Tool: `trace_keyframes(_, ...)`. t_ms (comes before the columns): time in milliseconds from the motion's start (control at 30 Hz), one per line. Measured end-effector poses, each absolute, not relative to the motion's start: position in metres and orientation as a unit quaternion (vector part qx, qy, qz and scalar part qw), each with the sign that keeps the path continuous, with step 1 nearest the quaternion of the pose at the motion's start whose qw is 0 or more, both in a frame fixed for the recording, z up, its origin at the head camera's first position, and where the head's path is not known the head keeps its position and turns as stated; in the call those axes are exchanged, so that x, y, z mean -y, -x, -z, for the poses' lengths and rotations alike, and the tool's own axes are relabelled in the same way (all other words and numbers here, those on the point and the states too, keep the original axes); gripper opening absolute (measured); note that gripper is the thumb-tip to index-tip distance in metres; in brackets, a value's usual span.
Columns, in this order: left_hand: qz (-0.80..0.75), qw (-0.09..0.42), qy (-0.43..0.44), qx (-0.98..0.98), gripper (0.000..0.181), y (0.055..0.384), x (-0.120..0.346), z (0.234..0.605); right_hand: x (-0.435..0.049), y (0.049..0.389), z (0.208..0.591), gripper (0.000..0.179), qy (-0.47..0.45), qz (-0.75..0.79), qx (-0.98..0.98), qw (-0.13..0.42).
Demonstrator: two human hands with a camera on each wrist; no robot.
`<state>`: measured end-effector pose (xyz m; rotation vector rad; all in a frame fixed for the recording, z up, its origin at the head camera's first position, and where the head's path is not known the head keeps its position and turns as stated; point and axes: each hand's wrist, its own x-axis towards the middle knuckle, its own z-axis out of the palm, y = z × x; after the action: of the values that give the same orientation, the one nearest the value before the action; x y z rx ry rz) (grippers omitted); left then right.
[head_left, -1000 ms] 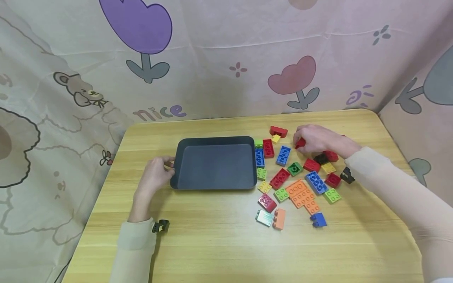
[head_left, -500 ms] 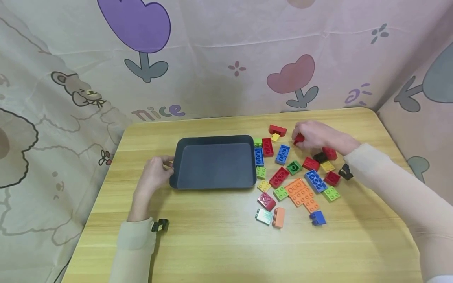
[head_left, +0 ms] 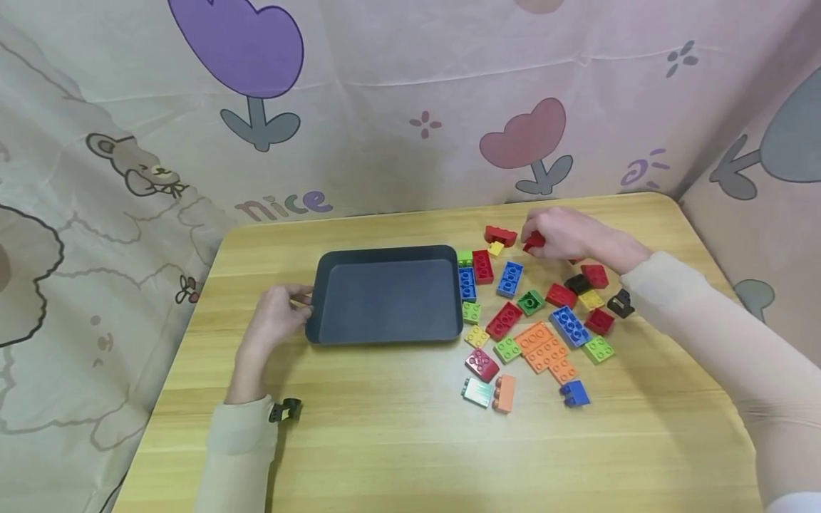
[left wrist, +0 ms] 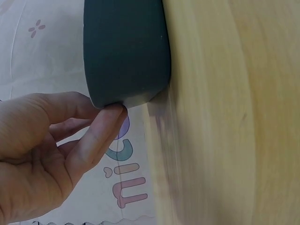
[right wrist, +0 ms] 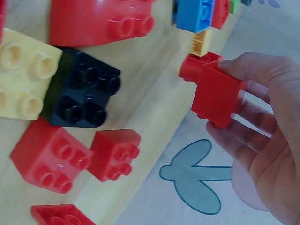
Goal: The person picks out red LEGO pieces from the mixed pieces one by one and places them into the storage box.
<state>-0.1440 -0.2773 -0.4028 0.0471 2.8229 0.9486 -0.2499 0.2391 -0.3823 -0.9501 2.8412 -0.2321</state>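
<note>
My left hand (head_left: 276, 317) pinches the left edge of a dark grey tray (head_left: 388, 303), which lies on the table with nothing in it. In the left wrist view, thumb and fingers meet on the tray's corner (left wrist: 129, 56). At the back right, my right hand (head_left: 561, 231) holds a red toy brick (head_left: 534, 242). The right wrist view shows that red brick (right wrist: 218, 93) between thumb and fingers. Just beyond it are a red arched brick (head_left: 500, 235) and a small yellow brick (head_left: 496, 249).
Several loose bricks spread right of the tray, among them a blue brick (head_left: 569, 326), joined orange bricks (head_left: 544, 349), a black brick (head_left: 577, 283) and a dark green brick (head_left: 530, 303). A patterned cloth (head_left: 385, 157) hangs behind the table's back edge.
My right hand has moved a little toward the back and left, carrying the red brick. The left hand stays at the tray's edge.
</note>
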Motion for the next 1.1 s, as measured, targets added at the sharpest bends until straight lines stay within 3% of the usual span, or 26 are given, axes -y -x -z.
trace_keyframes(633,-0.363,0.123,0.017,-0.923,0.035,0.146,0.279,0.401,-0.198,0.244,0.368,0.02,0.36,0.115,-0.926,0.0)
trace_keyframes(1100,-0.381,0.139,0.037,-0.913,0.03,0.146,0.283,0.401,-0.14,0.243,0.364,0.02,0.367,0.163,-0.915,0.042)
